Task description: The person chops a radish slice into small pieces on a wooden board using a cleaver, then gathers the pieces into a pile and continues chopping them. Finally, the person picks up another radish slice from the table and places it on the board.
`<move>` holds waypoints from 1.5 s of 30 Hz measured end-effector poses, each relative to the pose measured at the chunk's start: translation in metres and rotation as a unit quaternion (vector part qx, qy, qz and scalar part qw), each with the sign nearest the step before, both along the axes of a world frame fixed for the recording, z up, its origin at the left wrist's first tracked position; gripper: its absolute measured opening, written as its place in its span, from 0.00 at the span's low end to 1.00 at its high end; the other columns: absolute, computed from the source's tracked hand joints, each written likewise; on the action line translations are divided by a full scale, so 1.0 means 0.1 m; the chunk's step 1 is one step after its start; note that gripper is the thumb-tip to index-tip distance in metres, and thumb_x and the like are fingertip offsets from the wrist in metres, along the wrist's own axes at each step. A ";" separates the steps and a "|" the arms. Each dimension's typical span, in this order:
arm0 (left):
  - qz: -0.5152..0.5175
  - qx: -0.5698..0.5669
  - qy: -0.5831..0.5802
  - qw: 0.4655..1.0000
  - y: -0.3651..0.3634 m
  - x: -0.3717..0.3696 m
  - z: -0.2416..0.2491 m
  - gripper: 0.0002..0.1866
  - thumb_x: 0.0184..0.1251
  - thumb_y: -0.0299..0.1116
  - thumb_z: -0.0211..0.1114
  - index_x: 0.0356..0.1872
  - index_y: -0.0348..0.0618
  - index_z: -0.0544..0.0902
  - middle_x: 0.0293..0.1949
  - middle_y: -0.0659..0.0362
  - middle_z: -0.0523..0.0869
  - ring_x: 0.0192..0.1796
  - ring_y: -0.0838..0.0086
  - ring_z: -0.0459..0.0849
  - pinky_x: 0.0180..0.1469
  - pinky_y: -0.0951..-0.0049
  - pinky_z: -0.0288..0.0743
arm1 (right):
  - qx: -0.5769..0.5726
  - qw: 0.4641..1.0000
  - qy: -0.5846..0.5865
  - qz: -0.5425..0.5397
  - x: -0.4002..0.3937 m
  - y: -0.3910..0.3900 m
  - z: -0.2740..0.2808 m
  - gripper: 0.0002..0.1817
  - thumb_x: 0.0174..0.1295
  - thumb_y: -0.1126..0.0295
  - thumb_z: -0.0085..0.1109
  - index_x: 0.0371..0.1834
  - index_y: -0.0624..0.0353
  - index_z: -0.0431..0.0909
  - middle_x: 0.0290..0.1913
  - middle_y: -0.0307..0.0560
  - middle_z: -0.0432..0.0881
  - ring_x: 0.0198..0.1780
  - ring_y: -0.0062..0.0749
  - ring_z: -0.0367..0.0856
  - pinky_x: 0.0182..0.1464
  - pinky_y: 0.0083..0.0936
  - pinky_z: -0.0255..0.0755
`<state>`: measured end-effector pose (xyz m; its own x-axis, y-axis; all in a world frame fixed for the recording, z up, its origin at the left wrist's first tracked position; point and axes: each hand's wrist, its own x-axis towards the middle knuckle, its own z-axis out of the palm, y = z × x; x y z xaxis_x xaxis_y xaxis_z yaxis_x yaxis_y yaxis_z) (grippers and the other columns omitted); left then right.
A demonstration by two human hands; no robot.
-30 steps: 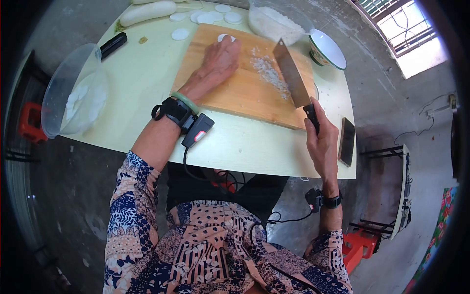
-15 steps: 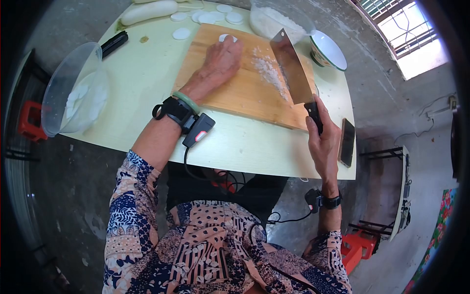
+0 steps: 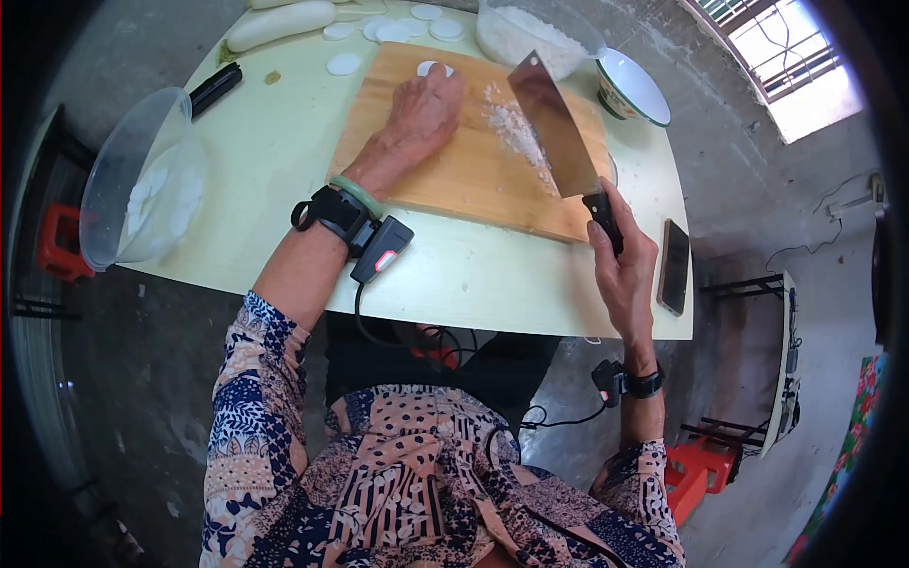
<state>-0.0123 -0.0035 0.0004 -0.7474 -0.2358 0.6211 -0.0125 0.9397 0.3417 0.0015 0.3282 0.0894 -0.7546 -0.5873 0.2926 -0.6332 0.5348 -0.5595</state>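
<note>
My left hand (image 3: 421,112) rests on the wooden cutting board (image 3: 445,189) with its fingers curled onto a white radish slice (image 3: 426,68) near the far edge. Most of that slice is hidden by the fingers. My right hand (image 3: 627,265) is closed round the black handle of a cleaver (image 3: 559,128). Its broad blade points away from me, over the right part of the board. Beside the blade lies a strip of finely chopped white radish (image 3: 516,130).
Several radish slices (image 3: 344,63) and whole white radishes (image 3: 282,26) lie at the back left. A clear bowl of chopped radish (image 3: 535,43) and an enamel bowl (image 3: 636,87) stand behind the board. A clear plastic bowl (image 3: 133,175) is at left; a phone (image 3: 673,267) lies right.
The cleaver's blade has swung slightly left, closer over the chopped radish. My left hand stays at the slice. The whole view has shifted a little.
</note>
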 end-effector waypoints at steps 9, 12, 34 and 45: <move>-0.005 0.003 0.005 1.000 -0.01 0.00 0.02 0.06 0.74 0.30 0.61 0.46 0.42 0.82 0.42 0.46 0.84 0.44 0.43 0.86 0.46 0.44 0.81 | -0.034 0.999 -0.002 0.010 0.04 -0.01 -0.05 0.30 0.72 0.79 0.61 0.78 0.56 0.73 0.50 0.58 0.90 0.46 0.36 0.89 0.53 0.30 0.80; -0.008 0.009 -0.004 1.000 0.01 -0.02 0.03 0.06 0.74 0.30 0.60 0.46 0.42 0.82 0.43 0.46 0.84 0.45 0.43 0.86 0.47 0.43 0.81 | -0.031 0.999 -0.019 0.015 0.04 0.01 -0.04 0.31 0.72 0.79 0.61 0.79 0.55 0.72 0.50 0.58 0.90 0.46 0.36 0.89 0.54 0.29 0.80; -0.018 0.008 -0.010 1.000 0.00 0.02 0.07 0.06 0.75 0.31 0.60 0.46 0.42 0.81 0.43 0.46 0.83 0.45 0.43 0.86 0.47 0.43 0.80 | -0.033 0.995 -0.091 -0.004 0.03 0.04 -0.04 0.26 0.74 0.77 0.59 0.76 0.58 0.74 0.42 0.45 0.86 0.40 0.27 0.83 0.48 0.23 0.77; -0.006 0.006 -0.029 1.000 0.02 0.01 0.07 0.07 0.75 0.31 0.59 0.47 0.42 0.81 0.44 0.47 0.83 0.46 0.43 0.86 0.49 0.44 0.80 | -0.170 0.947 -0.274 0.003 -0.14 0.15 -0.21 0.27 0.79 0.69 0.59 0.79 0.62 0.70 0.30 0.34 0.76 0.24 0.12 0.68 0.24 0.15 0.61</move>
